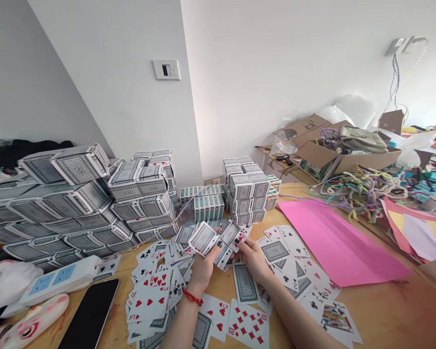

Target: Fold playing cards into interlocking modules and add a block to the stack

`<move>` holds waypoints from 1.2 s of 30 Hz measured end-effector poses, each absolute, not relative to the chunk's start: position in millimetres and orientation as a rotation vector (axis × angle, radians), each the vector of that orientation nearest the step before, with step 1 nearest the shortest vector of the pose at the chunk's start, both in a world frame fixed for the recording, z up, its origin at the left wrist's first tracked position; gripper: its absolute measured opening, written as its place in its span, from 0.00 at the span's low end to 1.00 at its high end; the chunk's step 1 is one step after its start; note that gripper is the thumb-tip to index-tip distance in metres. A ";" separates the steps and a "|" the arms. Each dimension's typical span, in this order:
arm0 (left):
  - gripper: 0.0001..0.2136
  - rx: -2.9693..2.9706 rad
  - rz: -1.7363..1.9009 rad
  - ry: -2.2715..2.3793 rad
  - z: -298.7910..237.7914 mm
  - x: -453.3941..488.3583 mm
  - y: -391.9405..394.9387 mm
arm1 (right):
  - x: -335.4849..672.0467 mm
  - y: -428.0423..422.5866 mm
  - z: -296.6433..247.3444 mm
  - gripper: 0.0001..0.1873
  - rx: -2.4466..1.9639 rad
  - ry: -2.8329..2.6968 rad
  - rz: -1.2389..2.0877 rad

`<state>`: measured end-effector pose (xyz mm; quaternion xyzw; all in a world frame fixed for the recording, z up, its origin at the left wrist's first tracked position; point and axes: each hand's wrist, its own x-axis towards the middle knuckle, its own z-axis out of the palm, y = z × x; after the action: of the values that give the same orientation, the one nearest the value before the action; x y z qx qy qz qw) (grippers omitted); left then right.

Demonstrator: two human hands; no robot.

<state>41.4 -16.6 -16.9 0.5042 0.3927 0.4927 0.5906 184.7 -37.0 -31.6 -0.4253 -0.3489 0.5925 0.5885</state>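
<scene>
My left hand (204, 266), with a red string bracelet at the wrist, is closed on a small bunch of playing cards (203, 238), their patterned grey backs facing up. My right hand (252, 257) pinches the edge of other playing cards (235, 233) just to the right, some backs and a red-suited face showing. Below both hands, loose cards lie scattered over the wooden table (378, 310). Among them are a ten of diamonds (248, 324), a three of hearts (148, 301) and a face-down card (245, 283). Part of each hand's grip is hidden behind the cards.
Stacked grey card packs (76, 203) rise on the left, with another stack (247, 189) and green boxes (208, 207) behind. A black phone (90, 315) and white power strip (61, 281) lie left. At right are pink paper (341, 242), tangled pipe cleaners (363, 191) and a cardboard box (349, 162).
</scene>
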 end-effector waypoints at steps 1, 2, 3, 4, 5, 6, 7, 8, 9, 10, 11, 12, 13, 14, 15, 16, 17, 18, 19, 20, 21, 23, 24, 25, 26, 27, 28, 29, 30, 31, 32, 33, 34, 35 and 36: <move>0.17 1.166 1.152 0.929 -16.4 41.2 -16.7 | 184.5 -36.9 -31.7 0.14 -1.018 -0.829 1.359; 0.17 1.158 1.157 0.939 -16.2 41.0 -16.8 | 184.5 -36.5 -32.2 0.15 -1.044 -0.847 1.336; 0.16 1.153 1.159 0.942 -16.3 40.9 -16.8 | 184.4 -36.1 -33.3 0.16 -1.069 -0.866 1.311; 0.16 1.148 1.159 0.940 -16.7 40.8 -16.6 | 184.3 -35.6 -34.9 0.17 -1.093 -0.885 1.288; 0.15 1.148 1.153 0.935 -17.4 40.6 -16.3 | 184.2 -35.0 -36.7 0.18 -1.112 -0.903 1.270; 0.15 1.151 1.145 0.932 -18.1 40.4 -15.9 | 184.1 -34.5 -38.8 0.19 -1.127 -0.919 1.258; 0.14 1.160 1.139 0.932 -18.7 40.1 -15.5 | 183.9 -34.1 -40.7 0.19 -1.136 -0.933 1.249; 0.14 1.174 1.136 0.937 -19.0 39.8 -15.1 | 183.9 -33.8 -42.3 0.19 -1.140 -0.945 1.242; 0.14 1.191 1.136 0.945 -18.9 39.4 -14.9 | 183.8 -33.7 -43.4 0.19 -1.141 -0.958 1.237; 0.14 1.208 1.139 0.953 -18.4 39.0 -14.9 | 183.8 -33.7 -44.0 0.19 -1.140 -0.971 1.233; 0.14 1.224 1.140 0.958 -17.5 38.6 -15.2 | 183.9 -33.9 -44.1 0.18 -1.137 -0.982 1.230; 0.15 1.239 1.136 0.958 -16.3 38.3 -15.6 | 183.9 -34.1 -43.9 0.18 -1.135 -0.992 1.228; 0.15 1.251 1.129 0.956 -14.9 38.0 -16.2 | 184.0 -34.4 -43.4 0.18 -1.133 -1.000 1.228; 0.14 1.259 1.121 0.953 -13.7 37.9 -16.9 | 184.2 -34.7 -42.8 0.18 -1.131 -1.005 1.230; 0.14 1.263 1.113 0.950 -12.5 37.8 -17.5 | 184.3 -35.0 -42.4 0.18 -1.127 -1.007 1.233; 0.14 1.260 1.106 0.950 -11.7 37.7 -18.2 | 184.4 -35.3 -42.3 0.17 -1.122 -1.006 1.237; 0.14 1.249 1.104 0.956 -11.1 37.8 -18.7 | 184.6 -35.4 -42.6 0.17 -1.120 -1.002 1.237; 0.14 1.229 1.105 0.967 -10.8 38.0 -19.0 | 184.7 -35.5 -43.1 0.17 -1.119 -0.996 1.234; 0.14 1.207 1.106 0.977 -10.7 38.3 -19.2 | 185.0 -35.6 -43.9 0.18 -1.121 -0.990 1.230; 0.14 1.184 1.106 0.983 -10.9 38.5 -19.3 | 185.2 -35.5 -44.8 0.18 -1.124 -0.985 1.223; 0.15 1.161 1.107 0.989 -11.2 38.8 -19.3 | 185.5 -35.4 -45.5 0.18 -1.127 -0.981 1.219; 0.15 1.125 1.110 0.990 -12.4 39.0 -18.9 | 186.0 -35.1 -46.1 0.18 -1.133 -0.974 1.217; 0.15 1.115 1.114 0.985 -13.5 39.0 -18.5 | 186.0 -35.0 -45.6 0.18 -1.134 -0.972 1.221; 0.16 1.109 1.124 0.980 -14.8 38.9 -18.1 | 185.8 -35.0 -44.4 0.19 -1.136 -0.968 1.225; 0.15 1.105 1.137 0.976 -16.4 38.8 -17.5 | 185.4 -35.3 -42.7 0.19 -1.137 -0.964 1.228; 0.15 1.104 1.153 0.966 -18.1 38.7 -16.9 | 184.7 -35.7 -40.5 0.20 -1.135 -0.959 1.233; 0.15 1.095 1.171 0.950 -19.9 38.8 -16.1 | 183.8 -36.4 -38.0 0.20 -1.129 -0.952 1.237; 0.14 1.073 1.183 0.928 -21.4 38.9 -15.4 | 182.9 -37.3 -35.6 0.20 -1.119 -0.943 1.241; 0.13 1.033 1.177 0.896 -22.6 39.0 -14.6 | 182.1 -38.3 -33.4 0.20 -1.105 -0.932 1.245; 0.12 0.981 1.164 0.857 -23.3 39.1 -13.8 | 181.7 -39.3 -31.7 0.21 -1.090 -0.926 1.246; 0.11 0.925 1.152 0.814 -23.4 39.0 -12.9 | 182.0 -40.2 -30.5 0.21 -1.082 -0.924 1.239; 0.12 0.868 1.146 0.773 -23.0 38.6 -12.0 | 183.1 -40.8 -29.9 0.22 -1.086 -0.926 1.217; 0.13 0.816 1.150 0.741 -22.2 37.6 -11.0 | 185.2 -41.1 -29.9 0.23 -1.104 -0.933 1.178; 0.15 0.773 1.162 0.715 -21.3 36.3 -9.9 | 188.1 -41.1 -30.2 0.24 -1.145 -0.951 1.122; 0.17 0.737 1.181 0.695 -20.3 34.5 -8.7 | 191.7 -40.7 -30.6 0.25 -1.212 -0.981 1.046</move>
<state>34.5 -8.7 -20.3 0.3323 0.3134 0.5328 0.7124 191.7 -40.7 -30.6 -0.5208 -0.4215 0.4494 0.5909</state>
